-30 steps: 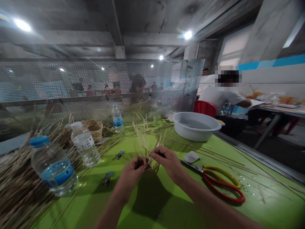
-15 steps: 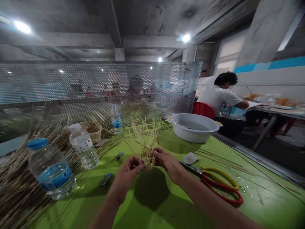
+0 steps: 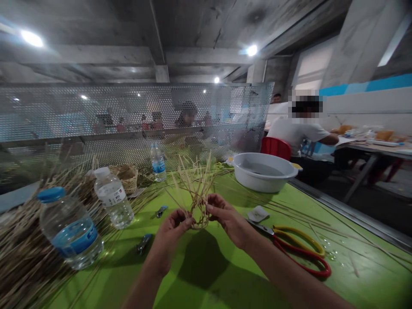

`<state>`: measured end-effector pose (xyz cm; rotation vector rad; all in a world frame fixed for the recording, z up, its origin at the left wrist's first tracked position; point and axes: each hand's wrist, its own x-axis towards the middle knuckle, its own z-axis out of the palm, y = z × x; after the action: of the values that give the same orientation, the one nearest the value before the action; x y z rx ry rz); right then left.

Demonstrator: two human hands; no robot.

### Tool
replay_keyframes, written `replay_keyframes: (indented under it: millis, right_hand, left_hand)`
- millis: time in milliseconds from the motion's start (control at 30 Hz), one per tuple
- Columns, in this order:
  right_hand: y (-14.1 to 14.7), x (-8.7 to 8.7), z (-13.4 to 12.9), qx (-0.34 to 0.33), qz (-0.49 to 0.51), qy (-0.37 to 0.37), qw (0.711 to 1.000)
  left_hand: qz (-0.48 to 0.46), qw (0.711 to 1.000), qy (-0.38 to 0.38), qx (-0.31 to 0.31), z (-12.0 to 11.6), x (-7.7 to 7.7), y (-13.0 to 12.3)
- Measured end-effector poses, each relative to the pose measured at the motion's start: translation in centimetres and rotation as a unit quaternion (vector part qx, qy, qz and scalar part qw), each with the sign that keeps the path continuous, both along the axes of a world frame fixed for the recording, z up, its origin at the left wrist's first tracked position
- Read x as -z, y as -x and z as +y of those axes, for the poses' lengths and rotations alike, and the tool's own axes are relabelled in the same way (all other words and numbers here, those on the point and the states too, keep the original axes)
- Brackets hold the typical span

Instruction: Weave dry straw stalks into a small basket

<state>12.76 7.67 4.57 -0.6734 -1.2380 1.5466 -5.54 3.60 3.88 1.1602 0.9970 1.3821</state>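
Between my two hands is a small woven straw piece [image 3: 200, 214], its loose strands fanning upward and away from me. My left hand [image 3: 175, 225] pinches its lower left edge between thumb and fingers. On the other side, my right hand [image 3: 222, 214] grips the right edge, thumb towards me. The weave seems to be held a little above the green table [image 3: 206, 289], where a dark shadow falls beneath it. Scissors [image 3: 273, 234] with one yellow and one red handle lie to the right of my right hand.
At left are a large blue-capped bottle [image 3: 72, 231], a white-capped bottle [image 3: 112, 199] and a heap of straw [image 3: 22, 244]. Two clips [image 3: 143, 243] lie nearby. Behind stand a small bottle [image 3: 157, 165], a basket [image 3: 128, 178] and a white basin [image 3: 264, 174]. A person [image 3: 294, 128] sits at right.
The woven piece has turned slightly in my hands, and its strands now lean differently. Both hands keep their hold at nearly the same spot.
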Motion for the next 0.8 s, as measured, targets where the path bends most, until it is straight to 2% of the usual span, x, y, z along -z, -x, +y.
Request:
replay_keyframes:
  millis: [167,400,600,800]
  right_hand:
    - [0.2,-0.3,-0.3,0.006,-0.007,-0.029,1.0]
    - [0.5,-0.4,-0.6,0.0,-0.006,-0.029,1.0]
    - [0.6,-0.2,-0.7,0.009,-0.009,-0.039,0.999]
    - [0.7,-0.2,-1.0,0.012,-0.013,-0.033,0.999]
  left_hand:
    - [-0.005,1.0,0.002,0.025,-0.4,-0.4,-0.6]
    - [-0.026,0.999,0.039,0.016,-0.9,-0.7,-1.2]
    - [-0.023,0.999,0.029,0.015,-0.9,-0.3,-1.5]
    - [-0.023,0.999,0.025,0.014,-1.0,-0.7,-1.9]
